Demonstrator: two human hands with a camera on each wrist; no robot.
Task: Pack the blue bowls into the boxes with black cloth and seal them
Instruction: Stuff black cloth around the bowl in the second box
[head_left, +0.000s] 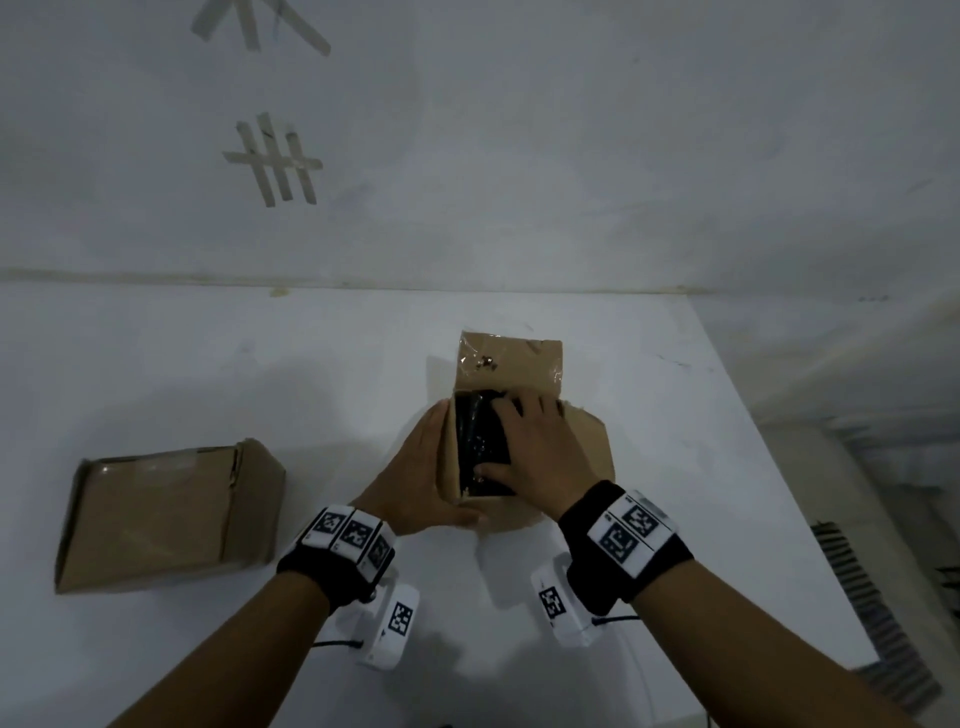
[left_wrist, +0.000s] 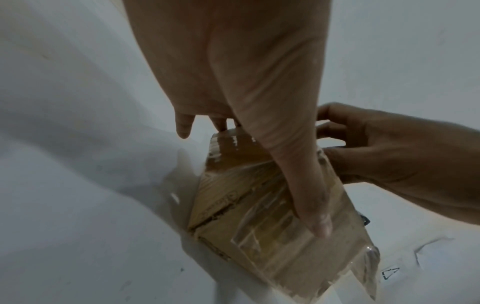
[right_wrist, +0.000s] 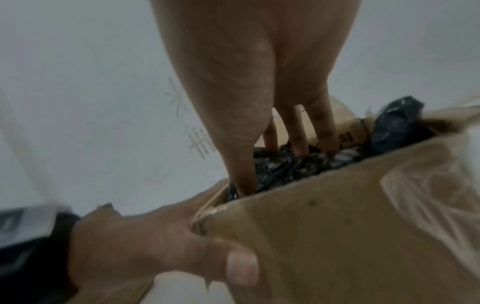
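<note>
An open cardboard box (head_left: 448, 462) stands in the middle of the white table, its far flap up. Black cloth (head_left: 480, 441) fills the top of it, and no blue bowl shows. My left hand (head_left: 421, 475) holds the box's near left corner, fingers along the left wall and thumb on the near wall (right_wrist: 239, 265). My right hand (head_left: 543, 444) lies flat over the opening, its straight fingers (right_wrist: 298, 133) pressing down into the black cloth (right_wrist: 285, 166). In the left wrist view my thumb (left_wrist: 298, 185) runs along the taped box wall (left_wrist: 259, 236), with the right hand (left_wrist: 389, 156) behind it.
A second cardboard box (head_left: 166, 514), shut and taped, lies on the table at the left. The table (head_left: 260, 364) ends at a slanting right edge (head_left: 769, 467). Strips of tape (head_left: 275, 161) are stuck on the white wall behind.
</note>
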